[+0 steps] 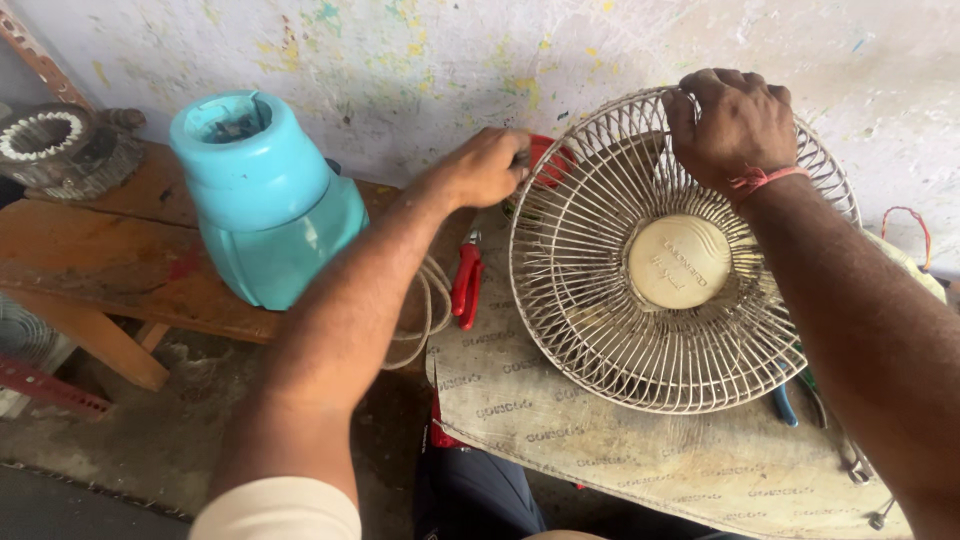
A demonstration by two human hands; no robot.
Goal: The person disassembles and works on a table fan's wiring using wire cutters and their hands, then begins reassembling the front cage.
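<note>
wire guard (640, 330) gripped, right hand (728, 125) atop

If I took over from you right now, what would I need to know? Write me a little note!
Right hand: grip closed on the top rim of the wire fan guard, holding it tilted on the covered board.
Left hand: at the guard's left edge, on a red-handled tool; its grip is unclear.
Red pliers lie left of the guard.
Done: guard stands steadied.
Left: whatever happens at that edge.

A whitewashed plaster wall (420, 60) flecked with yellow and green paint rises behind a worn brown wooden bench (110, 250), which stands in soft daylight on a dusty grey concrete floor (150, 440).
</note>
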